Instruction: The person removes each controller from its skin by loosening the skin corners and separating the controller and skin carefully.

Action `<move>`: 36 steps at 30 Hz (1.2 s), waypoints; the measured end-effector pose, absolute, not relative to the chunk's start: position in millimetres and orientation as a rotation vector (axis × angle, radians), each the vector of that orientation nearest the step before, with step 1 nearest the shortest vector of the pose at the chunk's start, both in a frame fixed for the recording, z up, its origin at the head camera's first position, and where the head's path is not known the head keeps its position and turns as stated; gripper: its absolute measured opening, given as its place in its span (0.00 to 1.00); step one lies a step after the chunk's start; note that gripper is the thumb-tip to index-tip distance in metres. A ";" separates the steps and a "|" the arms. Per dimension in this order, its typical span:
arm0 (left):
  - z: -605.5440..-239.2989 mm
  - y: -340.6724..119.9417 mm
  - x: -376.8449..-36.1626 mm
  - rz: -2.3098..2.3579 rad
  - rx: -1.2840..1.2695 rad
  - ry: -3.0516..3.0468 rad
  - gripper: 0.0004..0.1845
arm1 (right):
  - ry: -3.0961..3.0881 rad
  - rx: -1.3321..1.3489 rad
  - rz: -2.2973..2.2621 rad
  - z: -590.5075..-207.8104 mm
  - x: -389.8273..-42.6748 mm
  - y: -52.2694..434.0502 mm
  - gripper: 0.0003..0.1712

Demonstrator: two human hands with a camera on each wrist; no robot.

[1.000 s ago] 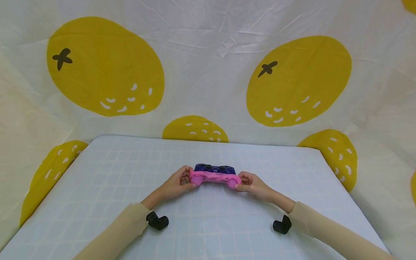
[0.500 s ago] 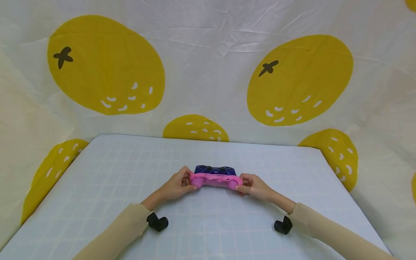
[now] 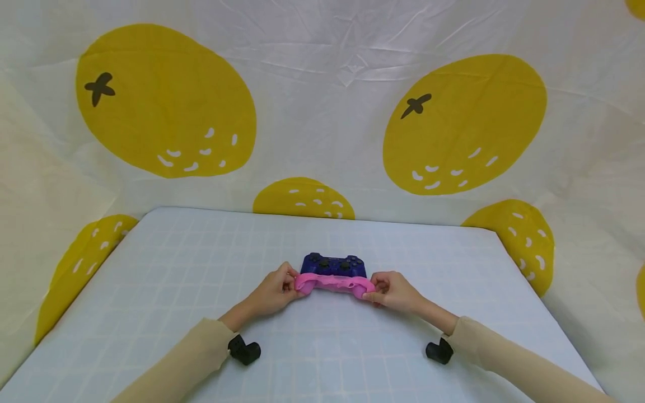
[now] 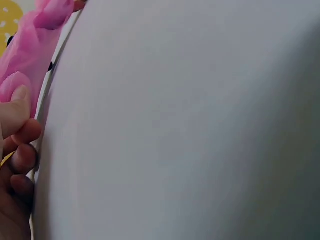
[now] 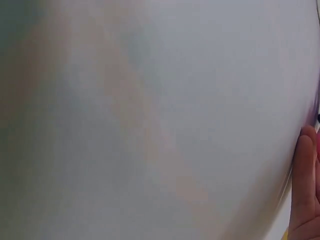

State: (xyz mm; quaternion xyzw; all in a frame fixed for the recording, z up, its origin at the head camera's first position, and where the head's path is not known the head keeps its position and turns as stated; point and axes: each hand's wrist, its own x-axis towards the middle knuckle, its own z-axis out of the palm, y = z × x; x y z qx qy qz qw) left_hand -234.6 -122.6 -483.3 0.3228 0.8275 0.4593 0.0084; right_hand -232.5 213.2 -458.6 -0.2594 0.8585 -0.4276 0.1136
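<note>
A dark blue game controller [image 3: 333, 265] lies in the middle of the table with its sticks and buttons facing up. Along its near side runs a soft pink controller cover [image 3: 332, 283], hiding the controller's grips. My left hand [image 3: 274, 290] pinches the left end of the cover between thumb and fingers. At the right end, my right hand [image 3: 395, 292] pinches it in the same way. In the left wrist view the thumb presses a rounded lobe of the pink cover [image 4: 42, 50]. Only some fingers [image 5: 305, 175] of the right hand show at the edge of the right wrist view.
The table [image 3: 322, 347] has a pale checked cloth. Behind it hangs a white curtain [image 3: 317, 112] printed with large yellow fruit. A black wrist camera [image 3: 244, 350] sits by the left cuff, and another black camera [image 3: 439, 350] by the right.
The controller has tilted so more of its top face shows. Both hands and the pink cover have come slightly down and nearer in the head view.
</note>
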 end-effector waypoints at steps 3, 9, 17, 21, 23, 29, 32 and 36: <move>-484.5 -122.6 -235.3 1.431 1.026 2.601 0.18 | 2.518 -0.769 -1.254 -457.2 -230.7 211.2 0.11; -477.1 -119.9 -235.2 1.385 0.933 2.582 0.21 | 2.713 -0.727 -1.065 -455.0 -228.7 211.5 0.12; -471.9 -121.4 -229.7 1.394 0.755 2.689 0.26 | 2.758 -0.626 -1.176 -454.5 -225.3 211.9 0.27; -472.3 -118.9 -227.3 1.446 0.775 2.674 0.26 | 2.762 -0.544 -1.281 -458.4 -220.0 209.5 0.28; -473.7 -117.4 -226.8 1.465 0.796 2.682 0.25 | 2.764 -0.511 -1.327 -459.7 -218.7 207.4 0.26; -475.6 -113.2 -227.7 1.465 0.903 2.688 0.22 | 2.747 -0.493 -1.425 -460.7 -220.6 203.7 0.17; -474.6 -111.0 -228.2 1.418 0.939 2.696 0.21 | 2.751 -0.552 -1.408 -462.6 -223.7 205.0 0.15; -472.4 -109.3 -227.4 1.380 0.954 2.723 0.20 | 2.778 -0.621 -1.330 -463.8 -227.9 207.4 0.16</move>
